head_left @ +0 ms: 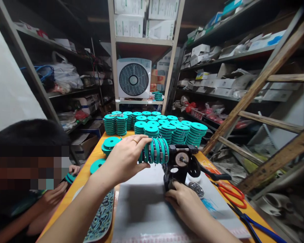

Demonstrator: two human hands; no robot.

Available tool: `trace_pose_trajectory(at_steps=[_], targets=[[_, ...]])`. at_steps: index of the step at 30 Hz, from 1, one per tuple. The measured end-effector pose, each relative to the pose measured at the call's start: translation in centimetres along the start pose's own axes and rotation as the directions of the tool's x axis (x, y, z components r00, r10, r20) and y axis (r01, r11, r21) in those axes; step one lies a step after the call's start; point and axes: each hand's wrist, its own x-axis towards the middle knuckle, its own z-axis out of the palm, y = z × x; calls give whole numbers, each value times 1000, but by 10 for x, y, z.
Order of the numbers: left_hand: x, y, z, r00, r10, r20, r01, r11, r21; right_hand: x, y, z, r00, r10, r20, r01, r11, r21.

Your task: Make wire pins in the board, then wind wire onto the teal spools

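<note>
My left hand [128, 157], with a ring on one finger, is closed around a row of teal line spools [155, 151] held on their sides, dark line and small fittings showing between them. The row's right end is beside a black hand-crank winder [178, 172], which has a round disc and a crank handle at its right. I cannot tell whether the spools touch it. My right hand [183, 199] has its fingers curled at the foot of the winder, where they partly hide its base. Both stand over a white sheet [142, 209] on the yellow table.
Stacked teal spools [150, 130] fill the table's far end. A tray of small parts [101, 212] lies left, a small dish [196, 189] right. Orange-handled scissors [233, 195] and a blue-handled tool [258, 226] line the right edge. Another person holds a spool [70, 178] at left. A wooden ladder [266, 81] leans right.
</note>
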Motion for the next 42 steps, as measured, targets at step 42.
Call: trace_pose_trajectory(at_steps=[42], targets=[[17, -18, -18, 983, -54, 176, 89, 977, -196, 67, -60, -108, 785, -166, -597, 384, 887, 258]])
